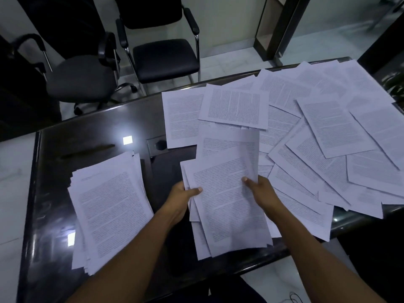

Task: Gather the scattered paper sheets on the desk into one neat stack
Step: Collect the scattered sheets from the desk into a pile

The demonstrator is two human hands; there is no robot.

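A loose bundle of printed sheets (227,200) is held above the dark desk (98,132) near its front edge. My left hand (182,197) grips the bundle's left side, thumb on top. On the right side my right hand (261,191) grips it with the thumb on the top sheet. The sheets in the bundle are fanned and uneven. A rough stack of sheets (109,206) lies on the desk to the left of my hands. Many scattered sheets (306,127) overlap across the right half of the desk.
Two black office chairs (87,73) (164,55) stand beyond the desk's far edge. A dark cable grommet (160,145) is set into the desktop behind the bundle. A dark pen-like object (87,150) lies behind the left stack. Plant leaves (396,84) show at the right edge.
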